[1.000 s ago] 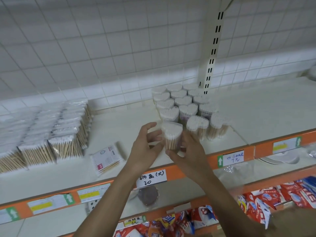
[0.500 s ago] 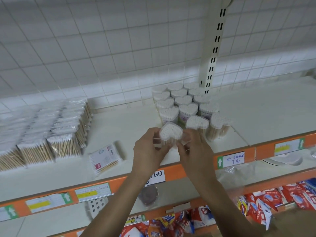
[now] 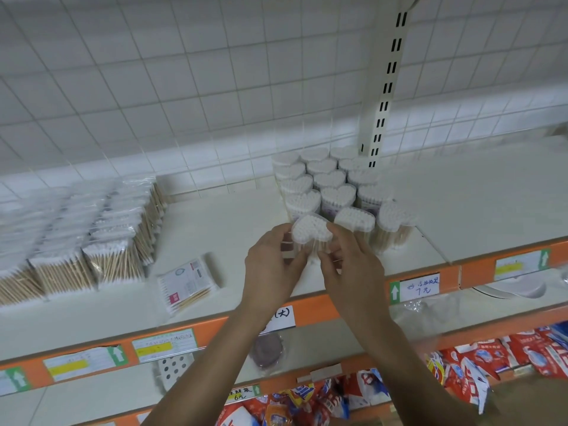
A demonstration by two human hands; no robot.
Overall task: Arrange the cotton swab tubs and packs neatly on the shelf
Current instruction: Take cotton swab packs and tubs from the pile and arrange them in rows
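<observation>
Our left hand (image 3: 272,262) and right hand (image 3: 347,265) grip one heart-shaped tub (image 3: 310,232) just in front of the tub cluster (image 3: 332,186).

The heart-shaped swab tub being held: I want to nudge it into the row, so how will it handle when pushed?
Probably light: the left hand and right hand hold the heart-shaped swab tub by fingertips alone. Likely rigid, as its outline shows no dent under that pinch. Looks taller than wide, so a high push might tip it.
</observation>
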